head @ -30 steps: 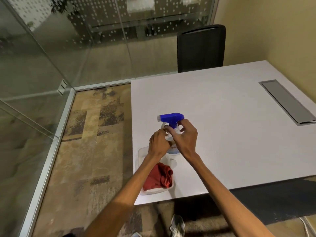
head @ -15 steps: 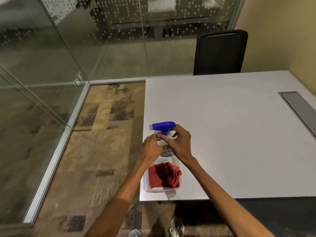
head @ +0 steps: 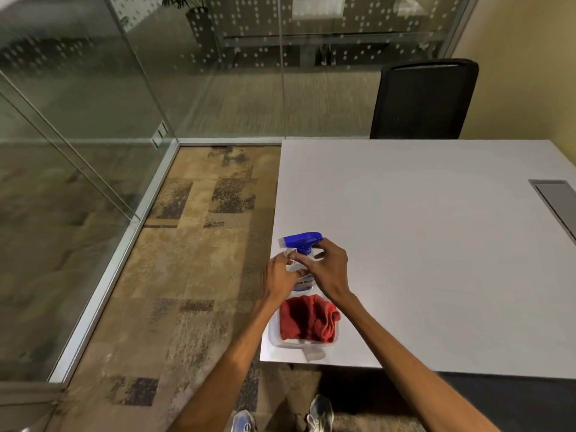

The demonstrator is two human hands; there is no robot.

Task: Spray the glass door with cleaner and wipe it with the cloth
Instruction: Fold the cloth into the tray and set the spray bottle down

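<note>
Glass door panels [head: 78, 126] run along the far left, well apart from the table, across a strip of patterned carpet [head: 199, 251]. So the target lies left of both hands and the coming move has to swing that way. Left hand [head: 276, 280] is at the near-left corner of the white table [head: 420, 244], fingers curled against the left side of the spray bottle [head: 300, 260]; looks like a light hold on the body, grip not fully visible. Bottle stands upright, long axis vertical, blue trigger head with nozzle pointing left, toward the glass side. Right hand [head: 327, 269] closes around the bottle neck just under the trigger head from the right. Both hands touch the bottle; neither is clearly nearer. Red cloth [head: 307, 319] lies bunched in a clear plastic tub [head: 274, 333] just nearer the person than the bottle, under both wrists, untouched. Black chair [head: 420, 101] at the table's far side. Judgement: pickup stage, no spraying yet.
</note>
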